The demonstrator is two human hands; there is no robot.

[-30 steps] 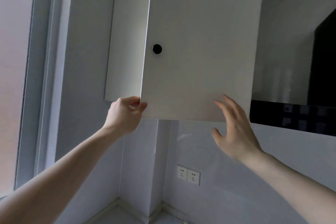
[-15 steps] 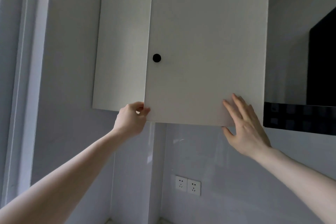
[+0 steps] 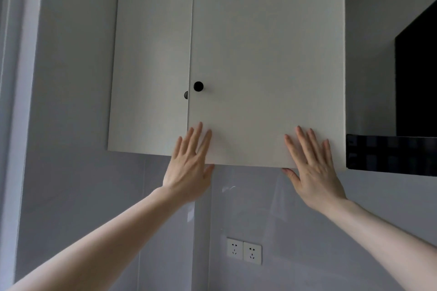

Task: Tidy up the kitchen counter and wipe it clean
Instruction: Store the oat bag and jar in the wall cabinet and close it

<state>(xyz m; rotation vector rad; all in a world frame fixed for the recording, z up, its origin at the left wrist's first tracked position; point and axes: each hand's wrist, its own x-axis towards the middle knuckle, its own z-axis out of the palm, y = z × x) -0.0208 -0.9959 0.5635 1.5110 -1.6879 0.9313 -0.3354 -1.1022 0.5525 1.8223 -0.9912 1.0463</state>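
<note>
Now that left hand (image 3: 189,168) has let go of the door (image 3: 267,66) edge, both it and right hand (image 3: 314,172) press flat-fingered, holding nothing; door nearly closed, counter work next

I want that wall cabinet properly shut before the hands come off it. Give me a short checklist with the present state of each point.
1. Left hand flat on the right door, fingers straight: ok.
2. Right hand flat on the same door near its lower right corner: ok.
3. Right door flush with the left door: not ok, its edge overlaps and half hides the left knob.
4. Right knob free of both hands: ok.
5. Fingers clear of the closing gap: ok.
6. Contents inside clear of the door: cannot tell.
</note>
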